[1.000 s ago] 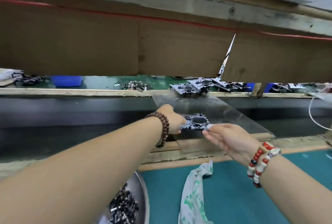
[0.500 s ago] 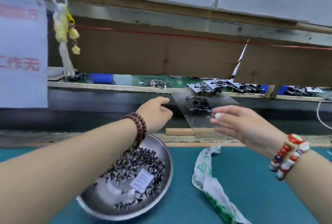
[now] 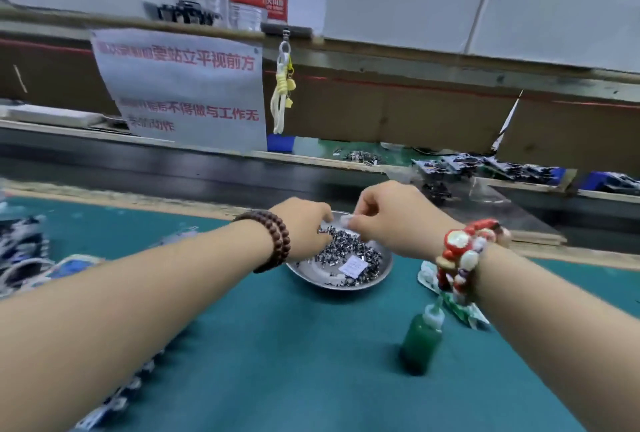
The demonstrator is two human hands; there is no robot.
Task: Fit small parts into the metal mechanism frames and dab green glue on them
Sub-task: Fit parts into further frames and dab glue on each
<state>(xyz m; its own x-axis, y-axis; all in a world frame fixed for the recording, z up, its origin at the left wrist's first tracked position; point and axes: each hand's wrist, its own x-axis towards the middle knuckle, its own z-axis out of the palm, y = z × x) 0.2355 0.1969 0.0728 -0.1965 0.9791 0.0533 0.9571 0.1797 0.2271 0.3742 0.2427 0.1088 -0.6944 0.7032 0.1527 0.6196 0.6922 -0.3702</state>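
Metal mechanism frames [image 3: 450,168] lie in a blurred pile on the far shelf beyond the table's [image 3: 277,379] far edge, right of centre; another stack of frames [image 3: 20,244] sits at the table's left edge. None is in either hand, so anything you pick now has to travel to a frame.

The metal dish [image 3: 377,275] near the far edge holds the loose small parts [image 3: 346,251] and a white slip [image 3: 353,264]. With both hands working over it, pressing on its rim could tip it and scatter the parts across the green mat.

The green glue bottle [image 3: 422,341] stands upright, just inside your right forearm. A careless sweep back of that arm could knock it over and spill glue. A glue-stained rag [image 3: 460,310] lies partly under your wrist.

Your left hand [image 3: 304,227] reaches into the parts, fingers curled downward; whether it grips any cannot be told. Your right hand [image 3: 391,220] is curled, fingertips pinching something small and pale. Parts this small slip easily from a pinch.
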